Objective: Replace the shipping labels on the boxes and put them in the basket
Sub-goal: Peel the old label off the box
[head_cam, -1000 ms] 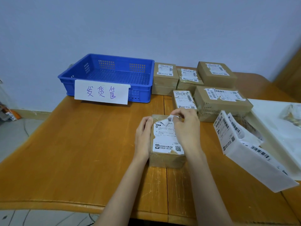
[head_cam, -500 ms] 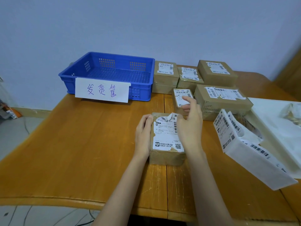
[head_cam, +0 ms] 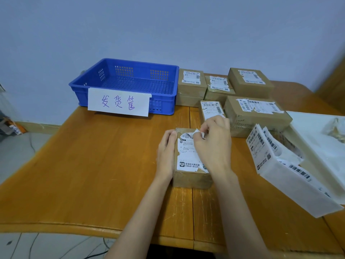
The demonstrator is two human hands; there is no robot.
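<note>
The small brown cardboard box [head_cam: 192, 176] sits near-centre on the wooden desk [head_cam: 93, 165]. Its torn white shipping label [head_cam: 187, 152] looks thin and tear-prone; the lifted far corner is the place to pull. The right hand [head_cam: 212, 144] pinches that corner; the left hand [head_cam: 166, 152] steadies the box's left side, fingers straight.

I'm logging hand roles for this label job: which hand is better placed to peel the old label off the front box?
The right hand. It already pinches the lifted top corner of the old label, while the left hand lies flat along the front box, steadying its left side.
</note>
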